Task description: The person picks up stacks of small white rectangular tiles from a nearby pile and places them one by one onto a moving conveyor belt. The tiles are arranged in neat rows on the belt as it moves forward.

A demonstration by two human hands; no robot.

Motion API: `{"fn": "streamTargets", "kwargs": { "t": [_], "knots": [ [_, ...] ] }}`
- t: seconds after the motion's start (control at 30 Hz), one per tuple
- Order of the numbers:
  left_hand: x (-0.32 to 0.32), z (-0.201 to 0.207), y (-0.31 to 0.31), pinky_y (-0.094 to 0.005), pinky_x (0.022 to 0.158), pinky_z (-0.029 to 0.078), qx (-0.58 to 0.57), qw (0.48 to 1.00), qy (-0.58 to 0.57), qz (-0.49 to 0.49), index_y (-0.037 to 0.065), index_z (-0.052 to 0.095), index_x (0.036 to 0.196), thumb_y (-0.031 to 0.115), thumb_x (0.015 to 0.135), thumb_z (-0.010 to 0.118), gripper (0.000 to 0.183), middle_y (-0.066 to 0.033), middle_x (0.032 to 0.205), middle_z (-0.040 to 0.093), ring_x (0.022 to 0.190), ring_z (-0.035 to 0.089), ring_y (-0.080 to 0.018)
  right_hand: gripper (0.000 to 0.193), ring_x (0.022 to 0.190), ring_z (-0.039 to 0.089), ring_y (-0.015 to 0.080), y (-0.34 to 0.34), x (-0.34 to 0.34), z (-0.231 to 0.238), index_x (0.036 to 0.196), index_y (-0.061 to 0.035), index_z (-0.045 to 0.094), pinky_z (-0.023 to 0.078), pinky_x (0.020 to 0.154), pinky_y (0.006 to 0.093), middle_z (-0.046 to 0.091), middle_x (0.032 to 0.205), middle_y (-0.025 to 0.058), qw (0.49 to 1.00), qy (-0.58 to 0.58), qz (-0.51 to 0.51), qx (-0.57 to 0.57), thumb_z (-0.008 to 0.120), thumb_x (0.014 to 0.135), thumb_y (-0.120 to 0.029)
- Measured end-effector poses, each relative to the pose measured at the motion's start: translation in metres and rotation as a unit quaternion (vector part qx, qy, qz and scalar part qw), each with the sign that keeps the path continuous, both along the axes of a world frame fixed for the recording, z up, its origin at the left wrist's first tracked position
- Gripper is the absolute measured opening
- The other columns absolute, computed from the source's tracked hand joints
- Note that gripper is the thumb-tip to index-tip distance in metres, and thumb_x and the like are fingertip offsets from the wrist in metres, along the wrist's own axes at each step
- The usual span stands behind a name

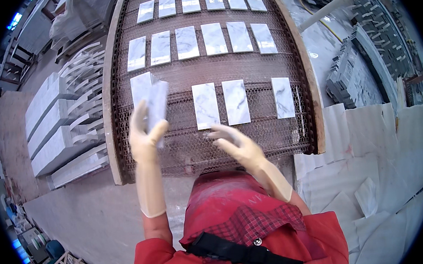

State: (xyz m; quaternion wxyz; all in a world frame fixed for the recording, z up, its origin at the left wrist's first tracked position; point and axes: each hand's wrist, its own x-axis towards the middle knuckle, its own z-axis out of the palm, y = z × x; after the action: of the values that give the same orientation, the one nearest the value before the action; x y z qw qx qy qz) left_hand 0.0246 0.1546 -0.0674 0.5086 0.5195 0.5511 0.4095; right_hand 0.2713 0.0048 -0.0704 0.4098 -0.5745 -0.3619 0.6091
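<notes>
Cream rubber gloves cover both my hands. My left hand (146,135) grips a grey-white marble tile (158,101), tilted up and blurred by motion, at the left of the mesh conveyor (183,146). Just behind it, another marble tile (141,86) is partly hidden by my hand and the held piece. My right hand (238,146) has its fingers apart, close to the lower edge of a veined tile (206,106); whether it touches is unclear. To the right in this nearest row lie a second tile (236,102) and a third (283,97).
Farther rows of tiles (186,42) lie on the conveyor between wooden side rails (306,76). At left stand stacked white slabs (52,128) with curved strips. Grey mosaic sheets (349,73) are piled at right, near a pale pipe (330,7) and white sheeting (342,172).
</notes>
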Motion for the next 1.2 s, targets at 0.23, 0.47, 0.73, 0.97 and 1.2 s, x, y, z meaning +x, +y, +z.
{"fn": "streamTargets", "kwargs": {
  "t": [0.23, 0.47, 0.73, 0.97, 1.2],
  "knots": [
    [0.064, -0.014, -0.098, -0.0422, 0.118, 0.046, -0.056, 0.987, -0.096, -0.115, -0.003, 0.048, 0.159, 0.013, 0.081, 0.091, 0.090, -0.0217, 0.154, 0.057, 0.140, 0.057, -0.0310, 0.074, 0.132, 0.059, 0.0224, 0.004, -0.025, -0.013, 0.162, -0.0009, 0.040, 0.047, 0.113, 0.0385, 0.060, 0.149, 0.0159, 0.988, 0.123, -0.066, 0.062, 0.068, 0.108, -0.043],
    [0.070, -0.010, -0.131, -0.0427, 0.118, 0.046, -0.145, 0.957, -0.203, -0.146, -0.003, 0.046, 0.160, 0.010, 0.086, 0.086, 0.085, -0.0216, 0.155, 0.055, 0.140, 0.057, -0.0302, 0.060, 0.131, 0.061, 0.0198, -0.017, 0.004, -0.001, 0.154, -0.0005, 0.052, 0.048, 0.113, 0.0367, 0.065, 0.143, 0.0101, 0.977, 0.185, -0.105, -0.029, 0.070, 0.107, -0.034],
    [0.066, -0.011, -0.150, -0.0396, 0.111, 0.051, -0.153, 0.961, -0.215, -0.085, -0.002, 0.044, 0.163, 0.013, 0.089, 0.087, 0.087, -0.0199, 0.159, 0.053, 0.132, 0.062, -0.0279, 0.046, 0.112, 0.073, 0.0181, -0.002, 0.070, -0.030, 0.150, -0.0038, 0.062, 0.059, 0.101, 0.0332, 0.076, 0.128, 0.0090, 0.954, -0.009, -0.289, -0.076, 0.069, 0.105, -0.012],
    [0.055, -0.003, -0.170, -0.0366, 0.102, 0.056, -0.211, 0.952, -0.223, -0.020, -0.001, 0.045, 0.162, 0.009, 0.089, 0.085, 0.084, -0.0209, 0.157, 0.056, 0.124, 0.065, -0.0252, 0.043, 0.104, 0.072, 0.0150, 0.029, 0.133, -0.073, 0.148, -0.0034, 0.064, 0.058, 0.092, 0.0299, 0.077, 0.115, 0.0071, 0.934, -0.106, -0.341, -0.020, 0.068, 0.105, -0.010],
    [0.043, -0.036, -0.181, -0.0408, 0.110, 0.052, -0.180, 0.972, -0.151, 0.006, -0.001, 0.049, 0.160, 0.008, 0.085, 0.088, 0.086, -0.0200, 0.159, 0.055, 0.133, 0.062, -0.0293, 0.047, 0.118, 0.071, 0.0234, 0.028, 0.143, -0.079, 0.153, -0.0087, 0.061, 0.055, 0.103, 0.0353, 0.074, 0.130, 0.0130, 0.902, -0.325, -0.281, -0.048, 0.067, 0.106, -0.017]
  ]
}}
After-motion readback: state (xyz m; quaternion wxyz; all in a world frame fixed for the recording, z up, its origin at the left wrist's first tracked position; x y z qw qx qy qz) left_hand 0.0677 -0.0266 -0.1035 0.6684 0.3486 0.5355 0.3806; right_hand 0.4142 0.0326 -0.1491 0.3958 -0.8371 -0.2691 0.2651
